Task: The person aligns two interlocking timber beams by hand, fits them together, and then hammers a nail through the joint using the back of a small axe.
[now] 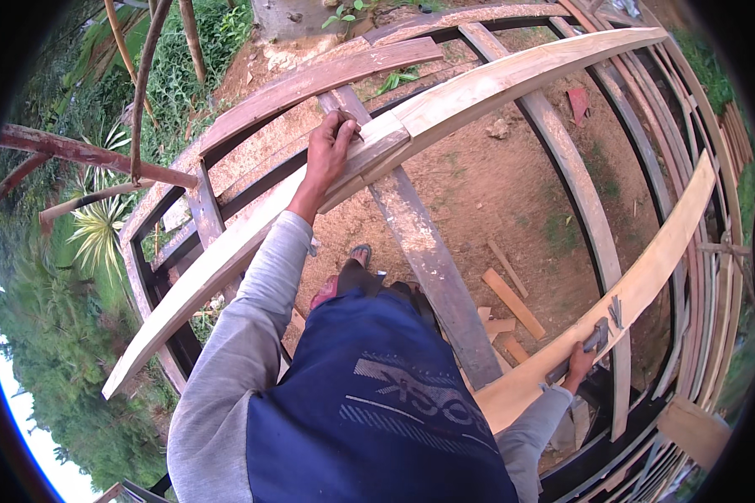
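A long pale wooden beam (252,225) crosses the frame, with a joint between two pieces near its middle. On its top, just left of that joint, my left hand (334,147) is closed in a pinch. What its fingers hold is too small to make out. Off to the right, a wide light board (646,277) lies across the frame. Over this board my right hand (579,365) is closed around a hammer (596,337), its dark metal head pointing away from me. Several loose nails (616,312) lie on the board beside the hammer head.
Dark crosspieces (424,251) run under the beam. A reddish plank (319,80) lies beyond it. Wood offcuts (512,302) are scattered on the dirt ground by my feet. Stacked strips (709,335) line the right side, and poles (101,155) jut in from the left.
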Available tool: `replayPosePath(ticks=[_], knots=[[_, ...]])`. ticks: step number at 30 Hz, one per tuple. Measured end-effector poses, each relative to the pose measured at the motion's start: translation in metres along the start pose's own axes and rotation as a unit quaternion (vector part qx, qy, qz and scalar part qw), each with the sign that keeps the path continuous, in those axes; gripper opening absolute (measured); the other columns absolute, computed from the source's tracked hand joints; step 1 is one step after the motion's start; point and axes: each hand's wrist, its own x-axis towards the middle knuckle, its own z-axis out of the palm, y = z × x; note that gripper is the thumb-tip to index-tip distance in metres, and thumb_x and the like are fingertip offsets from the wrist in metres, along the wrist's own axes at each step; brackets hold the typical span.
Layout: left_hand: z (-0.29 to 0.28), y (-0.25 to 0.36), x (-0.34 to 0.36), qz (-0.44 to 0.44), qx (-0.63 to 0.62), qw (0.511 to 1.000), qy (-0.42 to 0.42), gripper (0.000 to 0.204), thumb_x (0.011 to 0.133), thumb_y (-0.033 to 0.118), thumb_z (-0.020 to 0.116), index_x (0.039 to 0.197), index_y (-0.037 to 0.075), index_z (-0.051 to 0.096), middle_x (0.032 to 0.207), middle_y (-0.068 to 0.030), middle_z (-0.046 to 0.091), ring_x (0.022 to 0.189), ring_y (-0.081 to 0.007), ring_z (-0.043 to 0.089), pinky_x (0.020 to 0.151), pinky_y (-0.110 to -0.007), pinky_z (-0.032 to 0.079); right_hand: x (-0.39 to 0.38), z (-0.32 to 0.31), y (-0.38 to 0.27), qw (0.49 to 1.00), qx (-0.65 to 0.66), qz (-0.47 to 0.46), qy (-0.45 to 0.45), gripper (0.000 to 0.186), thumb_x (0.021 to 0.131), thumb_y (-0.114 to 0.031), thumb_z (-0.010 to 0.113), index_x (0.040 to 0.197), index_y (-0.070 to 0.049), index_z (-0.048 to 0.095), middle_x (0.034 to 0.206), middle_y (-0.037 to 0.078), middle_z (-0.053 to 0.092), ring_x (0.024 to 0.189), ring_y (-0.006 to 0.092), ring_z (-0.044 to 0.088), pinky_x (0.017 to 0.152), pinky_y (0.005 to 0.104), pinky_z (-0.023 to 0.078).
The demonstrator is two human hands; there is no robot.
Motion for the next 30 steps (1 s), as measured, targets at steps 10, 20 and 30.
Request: replayPosePath(ticks=[10,20,30], knots=[[-0.009,-0.007,0.004,0.043,0.001,0.999,0.002,0.015,0.104,0.013,0.061,0.099,-0.001,0.064,0.089,-0.0055,0.068,0.083,-0.0120,0.063,0.080,-0.028,0.052,-0.111,0.050,-0.146,0.985,0.127,-0.066,0.099,0.050,0.087,-0.011,0.060,0.132,0.011,0.052,0.120,0.025,0.061,0.106,0.0323,0.059,0.096,0.0419,0.047],[-0.019,-0.010,-0.018,0.001,-0.036,0.999,-0.014,0.014,0.097,0.011,0.070,0.104,-0.001,0.070,0.095,-0.0070,0.072,0.088,-0.0123,0.066,0.082,-0.028,0.052,-0.173,0.100,-0.273,0.962,0.214,-0.156,-0.070,0.055,0.085,-0.008,0.069,0.134,0.007,0.048,0.115,0.020,0.060,0.107,0.0271,0.060,0.096,0.0393,0.047],[-0.041,-0.009,-0.015,0.029,-0.006,0.998,0.047,0.010,0.098,0.009,0.068,0.100,0.000,0.067,0.086,-0.0068,0.067,0.082,-0.0131,0.063,0.076,-0.031,0.050,-0.261,0.108,-0.405,0.938,0.153,-0.298,-0.086,0.051,0.084,-0.007,0.072,0.129,0.001,0.050,0.095,0.012,0.064,0.090,0.0238,0.062,0.084,0.0387,0.049]])
